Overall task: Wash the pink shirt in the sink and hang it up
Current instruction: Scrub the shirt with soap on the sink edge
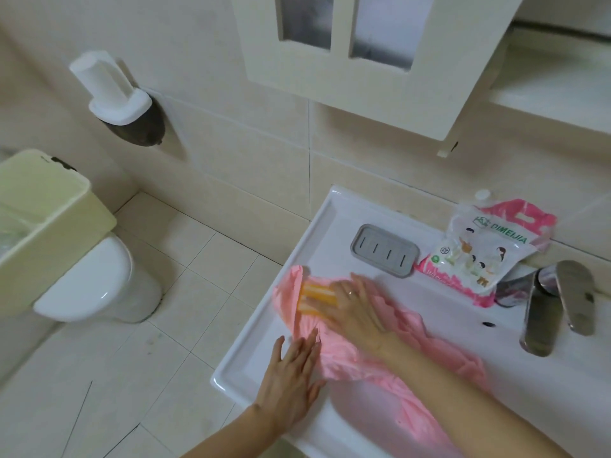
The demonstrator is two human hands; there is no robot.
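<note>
Nearest, the pink shirt [360, 355] trails out of the sink [238, 368] basin and stretches up onto the flat left ledge. Its long axis runs diagonally, from the basin at lower right to a bunched end pointing toward the ledge's far left edge.

That white ledge also carries a grey soap dish [383, 251] behind the shirt. A pink-and-white detergent pouch [486, 249] leans at the back beside the steel faucet [542, 309]. Left of the sink, pale floor tiles lead to a white toilet [99, 282] and a yellowish bin [43, 209]. Higher on the tiled wall hang a dispenser [122, 104] and a white cabinet [363, 61].

The left hand [291, 375] lies flat with fingers straight and spread, its palm on the ledge and fingertips on the shirt's edge. Farther in, the right hand [353, 305] holds an orange soap bar [317, 297] down on the fabric.
</note>
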